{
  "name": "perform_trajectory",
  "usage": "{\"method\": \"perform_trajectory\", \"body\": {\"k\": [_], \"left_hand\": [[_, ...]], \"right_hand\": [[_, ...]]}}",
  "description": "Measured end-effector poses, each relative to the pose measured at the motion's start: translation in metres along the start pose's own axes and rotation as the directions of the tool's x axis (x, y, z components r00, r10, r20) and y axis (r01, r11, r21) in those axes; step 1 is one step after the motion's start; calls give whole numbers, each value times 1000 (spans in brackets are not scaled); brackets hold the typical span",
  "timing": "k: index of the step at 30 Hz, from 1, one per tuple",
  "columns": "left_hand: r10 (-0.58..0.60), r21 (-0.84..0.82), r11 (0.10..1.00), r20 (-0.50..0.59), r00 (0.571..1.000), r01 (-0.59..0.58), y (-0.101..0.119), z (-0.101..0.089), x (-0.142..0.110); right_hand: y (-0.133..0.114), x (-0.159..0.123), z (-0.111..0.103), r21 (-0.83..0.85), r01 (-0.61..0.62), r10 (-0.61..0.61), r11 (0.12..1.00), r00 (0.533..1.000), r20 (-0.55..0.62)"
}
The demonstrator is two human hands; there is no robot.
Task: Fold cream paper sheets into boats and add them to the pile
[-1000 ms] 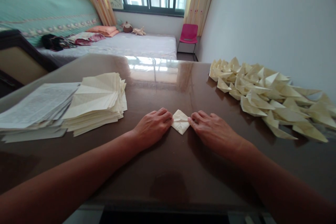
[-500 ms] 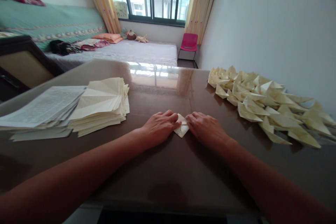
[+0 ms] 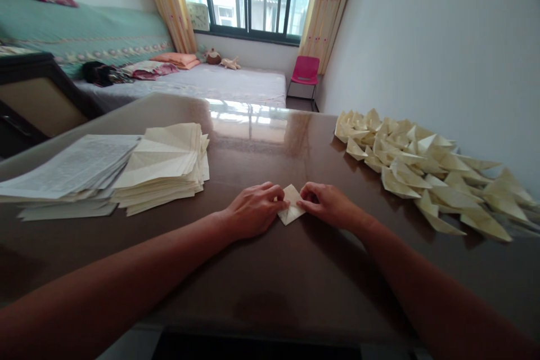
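The small folded paper (image 3: pixel 291 212) lay flat on the brown table (image 3: pixel 253 287) straight ahead of me, between my 2 hands. It sat like a diamond, with 1 corner pointing away from me and 1 pointing back toward me, the near corner set slightly to the left of the far corner. That far-to-near line ran across the gap between my hands, so the side corners faced my fingers. I could not tell which diagonal was the longer, because my fingers covered the left corner.

My left hand (image 3: pixel 253 209) was the nearer of the 2: its fingertips reached over the left side of the paper and rested on its face, close to the middle. My right hand (image 3: pixel 333 205) came in from the other side, fingers curled, with its tips touching only the upper right edge. The hands were slightly apart from each other. Whether either had the paper pinched, or merely pressed down, I could not tell.

Well off to my left lay a stack of creased cream sheets (image 3: pixel 162 157), with printed sheets (image 3: pixel 71 163) just beside it. To my right, near the wall (image 3: pixel 422 39), were many pointed folded paper shapes (image 3: pixel 439 166), crowded together.
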State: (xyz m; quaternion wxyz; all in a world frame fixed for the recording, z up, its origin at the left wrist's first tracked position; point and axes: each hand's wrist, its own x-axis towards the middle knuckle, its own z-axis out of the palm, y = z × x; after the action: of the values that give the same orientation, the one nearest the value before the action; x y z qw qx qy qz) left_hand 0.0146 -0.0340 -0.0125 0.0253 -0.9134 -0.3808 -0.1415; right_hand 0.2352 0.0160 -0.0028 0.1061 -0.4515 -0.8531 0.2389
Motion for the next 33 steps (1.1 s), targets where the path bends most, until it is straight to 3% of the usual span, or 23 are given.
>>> {"method": "perform_trajectory", "body": {"k": [4,7,11,14,16,19,22,24,27,33], "left_hand": [[1,-8,1000,-15,1000,-1,0,-2,-1],[-31,-23,999,-46,998,30,-2,-3,-2],[-63,-28,998,-61,996,62,-6,-1,-3],[-54,-22,998,-101,993,52,-6,0,-2],[-62,-13,998,-192,979,60,-5,1,-1],[-95,17,994,-378,921,109,-3,0,1],[-71,29,995,-408,910,91,-3,-1,3],[-67,-24,998,-360,930,63,-3,-2,3],[-155,-187,977,-319,935,99,-3,-3,4],[-396,-543,816,-270,878,201,-2,3,7]], "right_hand": [[-2,-1,3,-36,85,-87,996,995,-49],[-5,0,4,68,133,-124,989,986,-112],[-6,2,2,297,84,-51,951,992,-117],[-7,4,0,361,83,-14,929,982,-190],[-9,3,0,340,128,-36,932,964,-264],[-14,-2,3,201,240,-154,950,918,-366],[-19,-8,7,27,358,-316,933,855,-413],[-21,-11,8,-15,404,-372,914,825,-425],[-20,-9,8,25,400,-342,916,815,-467],[-11,2,8,163,318,-220,934,872,-438]]}}
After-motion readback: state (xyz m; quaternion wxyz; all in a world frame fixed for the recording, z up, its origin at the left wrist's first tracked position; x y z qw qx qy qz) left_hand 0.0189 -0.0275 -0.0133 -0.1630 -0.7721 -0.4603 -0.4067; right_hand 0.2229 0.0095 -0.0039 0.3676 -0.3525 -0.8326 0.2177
